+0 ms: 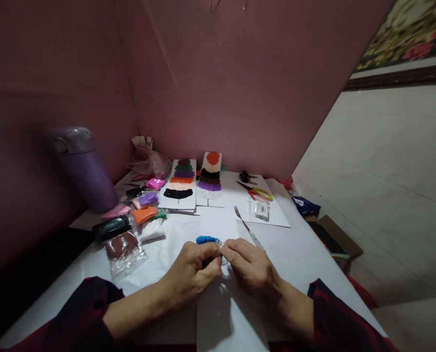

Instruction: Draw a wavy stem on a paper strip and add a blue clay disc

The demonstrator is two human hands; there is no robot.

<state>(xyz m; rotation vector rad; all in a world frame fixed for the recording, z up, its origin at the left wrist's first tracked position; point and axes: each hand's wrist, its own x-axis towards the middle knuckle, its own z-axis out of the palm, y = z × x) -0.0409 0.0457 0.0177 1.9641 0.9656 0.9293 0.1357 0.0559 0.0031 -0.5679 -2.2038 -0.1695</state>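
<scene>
Where the white table (306, 259) meets the pink wall, entries run as follows: purple flask (82, 168); card of clay stripes (181, 183); left hand (192, 271) and right hand (252, 266), each grip pinched shut on the one small blue clay packet (207, 240); fork (248, 229) just beside. The packet sits at the table's front middle, long axis roughly left-right, blue end pointing left. Handling, as judged: pinch near the film's edge, thumbs opposed, pull evenly.

Blue clay packet (207, 240), clear wrap, on white sheet
</scene>
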